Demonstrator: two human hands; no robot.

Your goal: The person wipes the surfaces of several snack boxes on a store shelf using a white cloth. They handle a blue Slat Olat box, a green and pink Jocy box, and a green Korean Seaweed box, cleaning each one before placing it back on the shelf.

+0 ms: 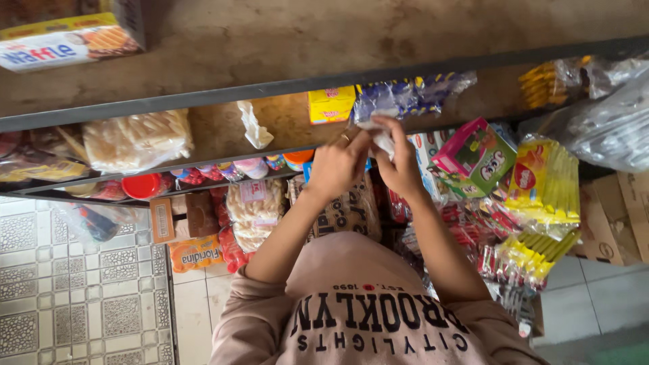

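My left hand (336, 167), with a ring on one finger, and my right hand (400, 161) are raised together in front of a shop shelf (223, 135). Both pinch a small white plastic wrapper (382, 137) between their fingertips. Just above the wrapper a clear bag of blue-wrapped sweets (405, 94) lies on the shelf. A yellow box (331, 105) stands to its left. My pink printed sweatshirt (365, 318) fills the bottom of the view.
A bag of pale crackers (138, 140) and a crumpled white bag (255, 127) lie on the shelf at left. A pink and green box (476, 154) and yellow packets (544, 182) hang at right. Snack bags (255, 213) hang below, over a patterned tile floor (81, 290).
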